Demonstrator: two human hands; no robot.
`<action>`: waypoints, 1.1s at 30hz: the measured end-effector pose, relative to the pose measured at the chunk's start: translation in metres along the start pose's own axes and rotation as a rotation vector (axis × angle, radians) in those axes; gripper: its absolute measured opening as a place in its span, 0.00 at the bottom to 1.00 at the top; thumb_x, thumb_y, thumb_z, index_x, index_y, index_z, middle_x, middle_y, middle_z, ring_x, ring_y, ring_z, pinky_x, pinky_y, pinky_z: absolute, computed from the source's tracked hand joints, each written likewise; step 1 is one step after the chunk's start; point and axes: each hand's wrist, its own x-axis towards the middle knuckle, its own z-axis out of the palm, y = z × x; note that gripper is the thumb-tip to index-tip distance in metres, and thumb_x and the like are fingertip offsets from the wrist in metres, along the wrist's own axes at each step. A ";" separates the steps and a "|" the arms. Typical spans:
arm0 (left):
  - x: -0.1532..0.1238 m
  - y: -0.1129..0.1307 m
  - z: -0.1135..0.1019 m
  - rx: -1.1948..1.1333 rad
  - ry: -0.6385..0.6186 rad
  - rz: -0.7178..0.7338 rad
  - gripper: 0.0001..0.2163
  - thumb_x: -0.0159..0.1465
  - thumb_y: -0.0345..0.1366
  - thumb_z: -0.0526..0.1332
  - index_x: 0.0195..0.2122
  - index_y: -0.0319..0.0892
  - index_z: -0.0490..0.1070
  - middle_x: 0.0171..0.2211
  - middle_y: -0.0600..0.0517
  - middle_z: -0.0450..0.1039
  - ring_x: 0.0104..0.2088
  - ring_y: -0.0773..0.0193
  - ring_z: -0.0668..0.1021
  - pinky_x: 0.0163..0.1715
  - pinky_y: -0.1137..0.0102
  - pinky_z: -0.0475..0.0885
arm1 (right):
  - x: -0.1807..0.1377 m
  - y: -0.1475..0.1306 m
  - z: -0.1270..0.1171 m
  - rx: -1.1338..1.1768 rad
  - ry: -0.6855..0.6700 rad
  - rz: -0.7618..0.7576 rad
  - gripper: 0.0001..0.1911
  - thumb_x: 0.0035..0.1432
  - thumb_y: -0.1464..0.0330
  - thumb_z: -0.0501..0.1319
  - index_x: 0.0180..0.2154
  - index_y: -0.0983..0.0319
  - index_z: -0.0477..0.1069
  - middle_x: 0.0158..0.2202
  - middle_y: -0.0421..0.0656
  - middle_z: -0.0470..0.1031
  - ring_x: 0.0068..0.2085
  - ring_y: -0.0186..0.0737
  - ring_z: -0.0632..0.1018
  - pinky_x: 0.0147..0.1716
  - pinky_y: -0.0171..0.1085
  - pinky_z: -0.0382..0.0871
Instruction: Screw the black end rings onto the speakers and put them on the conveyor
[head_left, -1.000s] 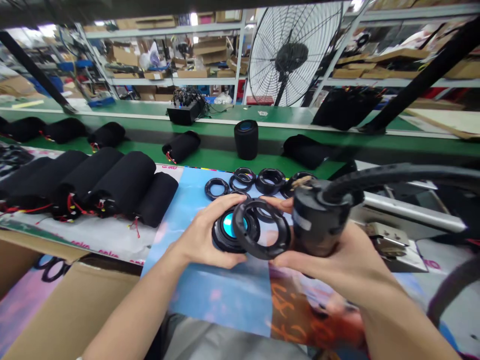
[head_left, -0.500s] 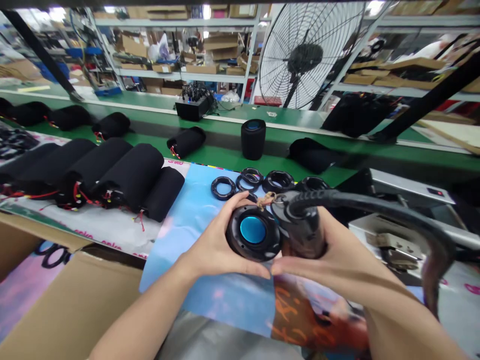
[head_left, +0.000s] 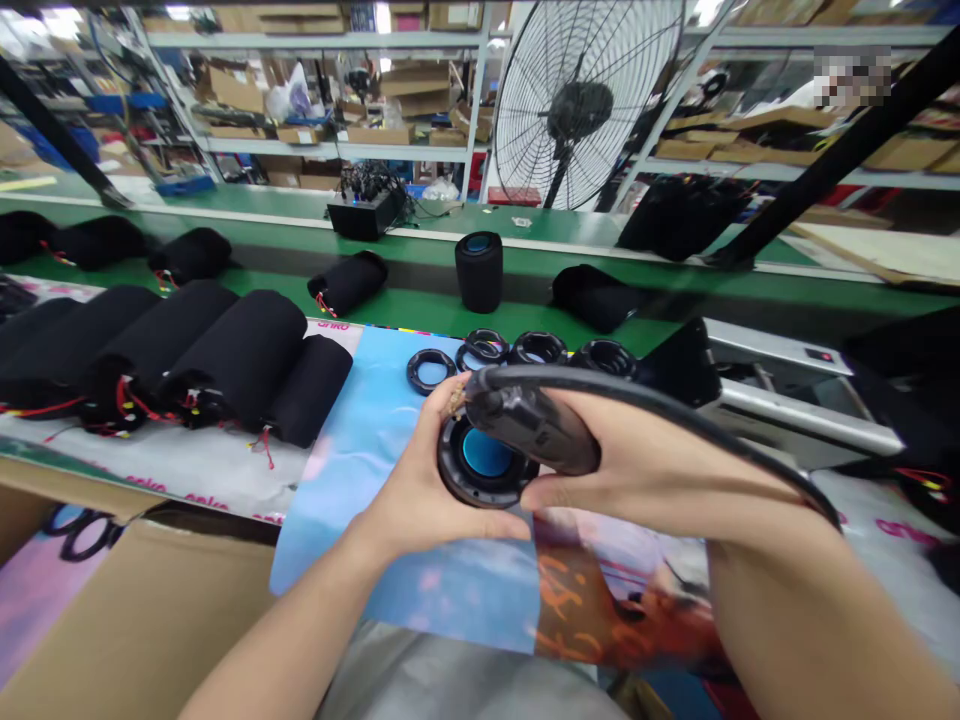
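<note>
A: Change noted?
B: Ring (head_left: 453, 478) now seated on the speaker (head_left: 484, 453), held above the worktop (head_left: 352, 450). Left hand (head_left: 420, 495) fingers grip it; right hand (head_left: 637, 470) fingers grip the power tool (head_left: 544, 432), now tipped onto its rim.

We read no clear words, pink lettering on the white sheet (head_left: 172, 462) too blurred for us, orange strokes on the poster (head_left: 450, 590) illegible too.

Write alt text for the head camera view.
The left hand holds a round black speaker part with a blue centre, while the right hand holds a black corded tool against its upper edge. Spare black rings and black fabric cylinders lie beyond them.
</note>
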 end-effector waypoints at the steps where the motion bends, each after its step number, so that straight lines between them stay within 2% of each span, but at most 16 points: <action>1: -0.002 -0.001 0.002 -0.005 0.018 -0.009 0.56 0.47 0.52 0.85 0.74 0.54 0.58 0.72 0.43 0.67 0.73 0.38 0.71 0.73 0.44 0.67 | -0.004 0.001 0.004 -0.012 0.020 -0.003 0.29 0.55 0.61 0.76 0.57 0.52 0.74 0.47 0.39 0.82 0.43 0.44 0.82 0.36 0.35 0.76; 4: -0.006 -0.004 0.007 -0.030 0.032 -0.020 0.55 0.49 0.51 0.85 0.74 0.56 0.57 0.73 0.44 0.66 0.72 0.40 0.72 0.73 0.46 0.68 | -0.013 0.006 0.013 -0.041 0.085 0.004 0.34 0.59 0.58 0.75 0.64 0.46 0.69 0.53 0.38 0.81 0.47 0.44 0.83 0.43 0.37 0.79; 7: -0.007 -0.004 0.007 -0.012 0.006 0.019 0.59 0.45 0.53 0.86 0.74 0.57 0.55 0.71 0.43 0.68 0.72 0.38 0.72 0.72 0.44 0.69 | -0.011 0.008 0.009 0.082 0.023 -0.019 0.36 0.56 0.57 0.77 0.64 0.49 0.71 0.55 0.40 0.80 0.51 0.47 0.83 0.45 0.38 0.80; 11: -0.006 -0.006 0.005 0.003 -0.002 0.045 0.62 0.44 0.55 0.86 0.74 0.58 0.49 0.70 0.41 0.67 0.72 0.37 0.72 0.71 0.43 0.70 | 0.000 0.005 -0.005 0.216 -0.023 -0.057 0.35 0.49 0.60 0.79 0.59 0.56 0.75 0.48 0.42 0.82 0.46 0.47 0.83 0.39 0.36 0.80; 13: -0.006 -0.006 0.005 0.000 0.000 0.042 0.62 0.45 0.56 0.85 0.74 0.58 0.48 0.70 0.40 0.67 0.71 0.37 0.72 0.70 0.43 0.70 | 0.004 0.002 -0.009 0.198 0.008 -0.035 0.35 0.47 0.61 0.80 0.58 0.55 0.76 0.46 0.41 0.83 0.45 0.46 0.83 0.40 0.36 0.80; 17: -0.007 -0.004 0.006 0.008 0.010 0.034 0.60 0.46 0.54 0.85 0.73 0.58 0.48 0.71 0.41 0.66 0.72 0.37 0.71 0.70 0.44 0.70 | 0.005 -0.004 -0.009 0.140 0.057 -0.051 0.37 0.43 0.60 0.81 0.57 0.55 0.79 0.47 0.42 0.83 0.48 0.49 0.84 0.46 0.40 0.83; 22: -0.006 -0.002 0.005 0.020 0.009 0.036 0.59 0.46 0.55 0.85 0.73 0.57 0.51 0.71 0.42 0.67 0.72 0.37 0.72 0.70 0.44 0.70 | 0.005 -0.003 -0.008 0.016 0.099 -0.052 0.36 0.42 0.63 0.81 0.55 0.55 0.81 0.45 0.42 0.84 0.45 0.50 0.85 0.43 0.42 0.84; 25: -0.005 0.000 0.005 0.037 0.013 0.016 0.59 0.43 0.56 0.86 0.72 0.55 0.54 0.71 0.42 0.67 0.71 0.36 0.72 0.70 0.43 0.69 | 0.005 0.002 -0.008 0.090 0.017 -0.051 0.39 0.46 0.59 0.80 0.60 0.56 0.78 0.50 0.44 0.84 0.48 0.50 0.85 0.45 0.41 0.83; 28: -0.005 0.002 0.005 0.038 0.018 0.002 0.56 0.43 0.56 0.86 0.70 0.54 0.58 0.70 0.42 0.68 0.72 0.36 0.71 0.71 0.43 0.69 | 0.002 0.003 -0.006 0.224 -0.080 -0.014 0.46 0.49 0.57 0.80 0.67 0.56 0.71 0.49 0.44 0.83 0.40 0.44 0.84 0.36 0.36 0.81; 30: -0.005 0.001 0.005 0.030 0.024 0.010 0.54 0.43 0.55 0.86 0.68 0.53 0.60 0.71 0.42 0.67 0.71 0.36 0.72 0.71 0.44 0.69 | -0.001 0.001 -0.002 0.308 -0.065 -0.001 0.45 0.47 0.59 0.81 0.66 0.55 0.72 0.48 0.42 0.83 0.40 0.43 0.83 0.35 0.35 0.81; 33: -0.006 -0.001 0.004 0.039 0.035 0.021 0.56 0.42 0.55 0.86 0.68 0.54 0.58 0.69 0.42 0.68 0.70 0.38 0.74 0.70 0.45 0.70 | -0.005 -0.003 0.008 0.365 0.100 -0.002 0.36 0.42 0.63 0.83 0.54 0.54 0.77 0.45 0.40 0.82 0.49 0.47 0.84 0.42 0.34 0.82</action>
